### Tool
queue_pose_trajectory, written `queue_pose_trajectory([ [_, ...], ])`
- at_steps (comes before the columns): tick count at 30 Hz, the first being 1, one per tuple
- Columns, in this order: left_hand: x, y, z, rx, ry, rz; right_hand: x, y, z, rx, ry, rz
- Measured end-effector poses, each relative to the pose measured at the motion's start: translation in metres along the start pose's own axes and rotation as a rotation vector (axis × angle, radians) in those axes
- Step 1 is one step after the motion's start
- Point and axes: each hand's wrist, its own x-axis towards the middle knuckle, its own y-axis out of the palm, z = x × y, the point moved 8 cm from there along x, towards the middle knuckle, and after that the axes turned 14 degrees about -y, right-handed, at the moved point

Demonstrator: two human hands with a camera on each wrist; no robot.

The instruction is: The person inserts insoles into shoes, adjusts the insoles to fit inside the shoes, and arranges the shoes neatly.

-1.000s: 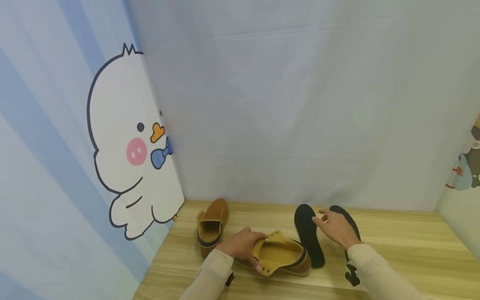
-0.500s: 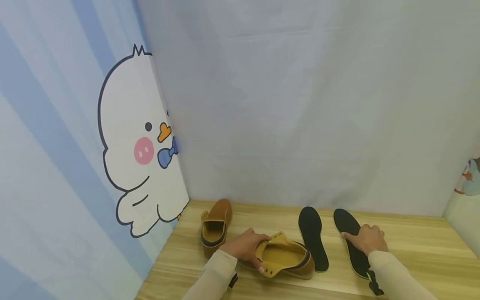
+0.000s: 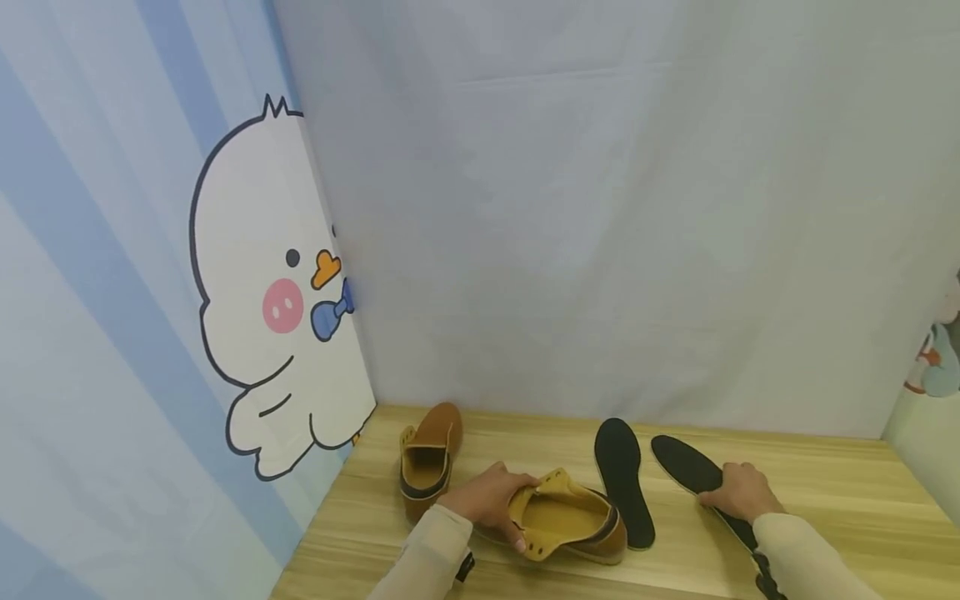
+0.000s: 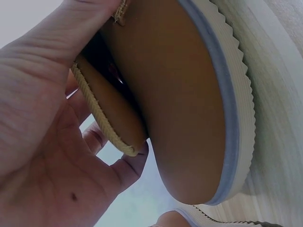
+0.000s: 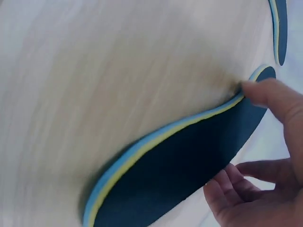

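Observation:
My left hand point(image 3: 491, 498) grips the opened-out upper of a brown shoe point(image 3: 611, 543) with a yellow lining, which lies on its sole, heel to the right. In the left wrist view, thumb and fingers hold the shoe's tongue point(image 4: 111, 111). On the right, my right hand point(image 3: 742, 493) holds a black insole point(image 3: 684, 462) across its width. The right wrist view shows its blue and yellow layered edge, thumb on one side and curled fingers at the other. A second black insole point(image 3: 622, 475) lies between the shoe and the right hand.
The matching brown shoe point(image 3: 444, 423) stands at the left, toe toward the back. Everything rests on a wood-grain tabletop point(image 3: 832, 483). A pale grey curtain point(image 3: 600, 233) closes off the back, and a curtain with a cartoon duck point(image 3: 247, 200) hangs at the left.
My right hand has moved right from between the insoles and taken hold of the right one. That insole now lies at a stronger slant. The left hand keeps its grip on the shoe.

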Motion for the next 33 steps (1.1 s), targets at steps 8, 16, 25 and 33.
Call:
queue_pose_trajectory([
  [8, -0.004, -0.001, 0.000, -0.008, 0.012, -0.012, -0.011, -0.006, 0.003, -0.008, -0.023, 0.002],
  [16, -0.007, -0.004, 0.000, -0.038, 0.016, -0.011, -0.012, -0.019, 0.007, -0.021, -0.050, -0.060],
  [25, -0.005, 0.003, 0.003, -0.068, 0.024, 0.001, -0.022, -0.049, 0.041, -0.063, -0.170, -0.157],
  [33, -0.009, 0.000, 0.003, -0.091, 0.022, 0.002, -0.025, -0.085, 0.125, -0.157, -0.320, -0.204],
])
